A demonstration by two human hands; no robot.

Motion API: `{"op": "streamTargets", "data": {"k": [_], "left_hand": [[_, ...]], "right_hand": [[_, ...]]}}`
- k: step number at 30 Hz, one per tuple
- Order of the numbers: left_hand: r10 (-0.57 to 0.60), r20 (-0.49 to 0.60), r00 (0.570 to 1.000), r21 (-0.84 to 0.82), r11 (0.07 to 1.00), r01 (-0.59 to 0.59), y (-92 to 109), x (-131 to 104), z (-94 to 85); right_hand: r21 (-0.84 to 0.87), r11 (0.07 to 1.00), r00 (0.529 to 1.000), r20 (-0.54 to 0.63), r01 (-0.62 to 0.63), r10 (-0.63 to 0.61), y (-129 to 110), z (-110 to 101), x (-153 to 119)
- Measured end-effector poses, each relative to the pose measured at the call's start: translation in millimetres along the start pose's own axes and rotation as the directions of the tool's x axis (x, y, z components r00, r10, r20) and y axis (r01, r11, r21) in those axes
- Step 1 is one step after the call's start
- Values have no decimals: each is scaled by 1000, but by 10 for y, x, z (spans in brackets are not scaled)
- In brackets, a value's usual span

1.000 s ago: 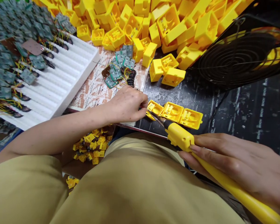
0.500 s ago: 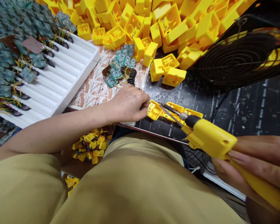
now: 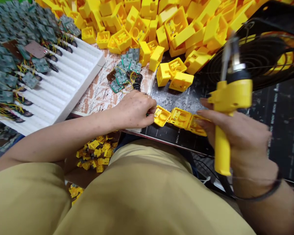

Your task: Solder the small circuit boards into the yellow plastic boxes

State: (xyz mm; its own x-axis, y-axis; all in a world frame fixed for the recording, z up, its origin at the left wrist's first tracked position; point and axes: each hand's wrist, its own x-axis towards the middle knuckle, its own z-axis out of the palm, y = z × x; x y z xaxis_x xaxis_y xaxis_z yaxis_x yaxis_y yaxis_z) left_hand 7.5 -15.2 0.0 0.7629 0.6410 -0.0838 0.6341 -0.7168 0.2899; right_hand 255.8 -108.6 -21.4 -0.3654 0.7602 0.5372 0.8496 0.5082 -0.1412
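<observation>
My right hand [image 3: 245, 140] grips a yellow soldering gun [image 3: 232, 94] by its handle, and its blurred metal tip points up and away from me. The thumb and fingertips of that hand reach over the right end of a row of yellow plastic casings [image 3: 180, 117] lying open side up at the table's edge. At the row's left end, my left hand [image 3: 137, 109] rests with its fingers pinched together beside the nearest casing [image 3: 162, 116]. A bit of thin wire seems to show at those fingertips, but what they hold is mostly hidden.
A heap of yellow casings [image 3: 171, 29] covers the back. Several small circuit boards with wires [image 3: 122, 73] lie behind my left hand. On the left, a ribbed white foam tray [image 3: 71, 71] carries many boards. A black fan [image 3: 250, 62] stands back right; a box of yellow parts [image 3: 96, 153] sits below.
The soldering gun has swung up and away from the casings, from pointing left to upright. My right hand has moved in toward the row's right end. My left hand stays put.
</observation>
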Motion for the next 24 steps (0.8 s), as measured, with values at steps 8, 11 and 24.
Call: {"op": "streamTargets", "data": {"k": [8,11,24], "left_hand": [[8,0,1000,-62,998,-8,-48,-116,-163],[181,-16,983,-114,977,-181,-66,-143,-144],[125,259,958,-75,991,-109,-211,-1000,-569]], "right_hand": [[167,986,995,100,9,-26,-1,261,-59],[232,972,994,110,-42,17,28,202,-128],[201,977,993,106,-75,54,98,351,-300]]}}
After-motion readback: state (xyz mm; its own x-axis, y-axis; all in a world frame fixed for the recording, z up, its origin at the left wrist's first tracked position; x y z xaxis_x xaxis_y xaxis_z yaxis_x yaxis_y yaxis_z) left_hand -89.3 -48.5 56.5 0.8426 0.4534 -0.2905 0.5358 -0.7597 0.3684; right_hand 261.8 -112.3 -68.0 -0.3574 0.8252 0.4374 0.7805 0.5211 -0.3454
